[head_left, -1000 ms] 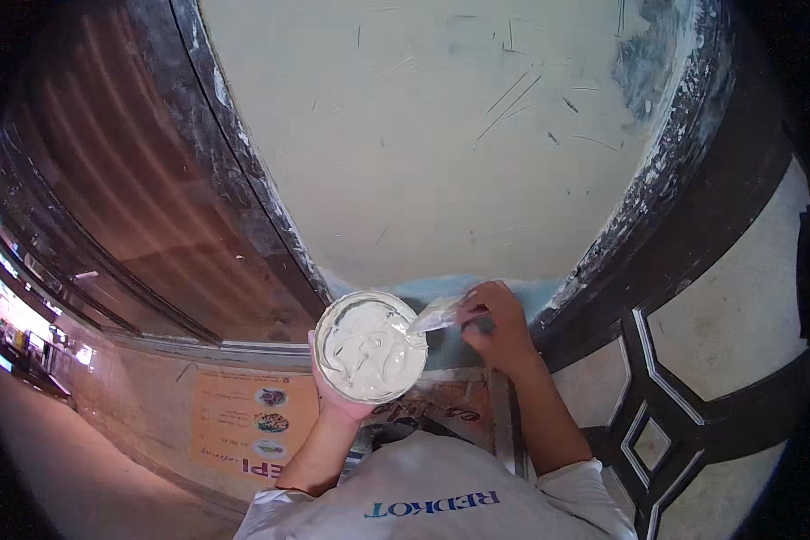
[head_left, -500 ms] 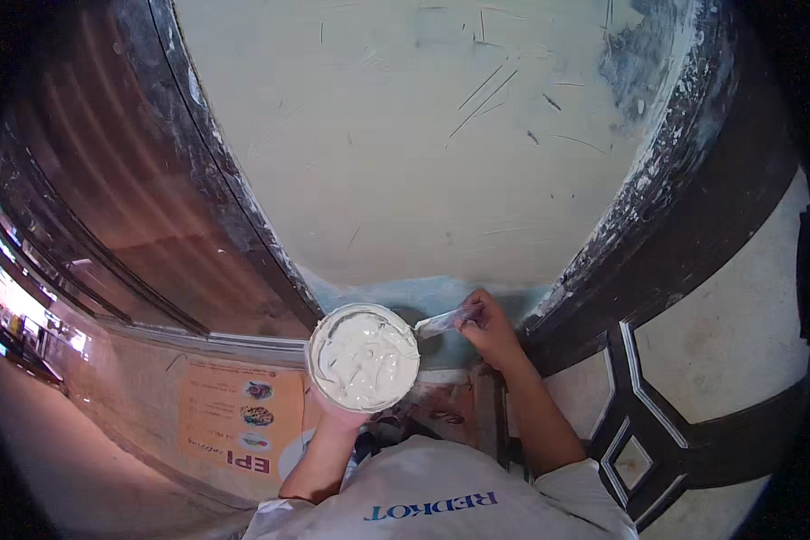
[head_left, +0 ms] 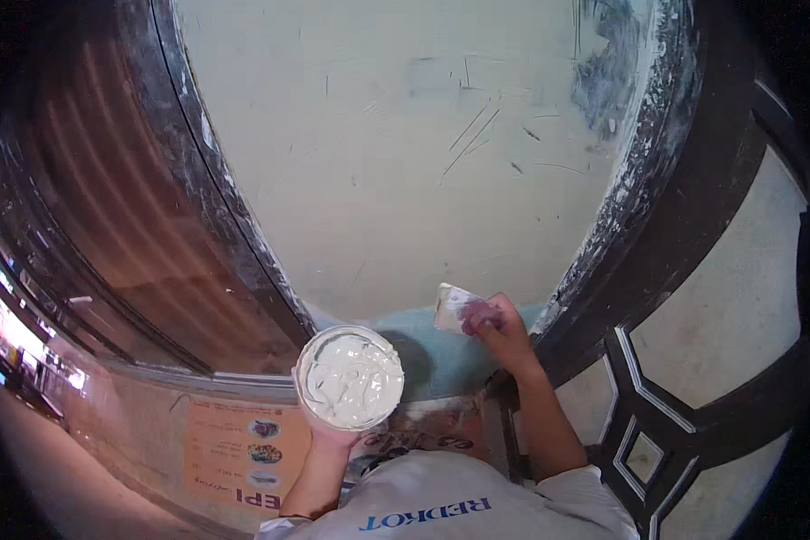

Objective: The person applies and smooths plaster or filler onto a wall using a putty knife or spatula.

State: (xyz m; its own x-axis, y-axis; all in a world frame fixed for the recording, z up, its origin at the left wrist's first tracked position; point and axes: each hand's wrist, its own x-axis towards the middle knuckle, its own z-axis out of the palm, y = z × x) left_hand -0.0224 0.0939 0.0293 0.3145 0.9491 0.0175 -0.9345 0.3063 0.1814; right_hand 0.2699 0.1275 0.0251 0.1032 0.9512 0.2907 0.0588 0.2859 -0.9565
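Observation:
My left hand (head_left: 335, 437) holds up a round white tub (head_left: 302, 389) from below and hides most of its underside. Thick white filler paste (head_left: 355, 378) with a swirled surface lies inside the tub. To the right of it, my right hand (head_left: 504, 324) is closed around a flat scraper (head_left: 450, 309), whose broad face is turned toward me and smeared with pale paste. The scraper is apart from both the tub and the large off-white panel (head_left: 351, 180) ahead. That panel carries dark scratches, and a light-blue band (head_left: 414, 335) runs along its lower part.
Dark, paint-chipped frame edges (head_left: 214, 162) (head_left: 616, 198) border the panel on both sides. Brown glossy panes (head_left: 144, 225) stand to the left. A dark door with pale panels (head_left: 639, 351) is at the right. An orange printed sheet (head_left: 220, 450) lies low on the left.
The scraper has moved away from the tub's rim, up and to the right, and turned to show its broad face. The tub sits slightly lower and further left in view.

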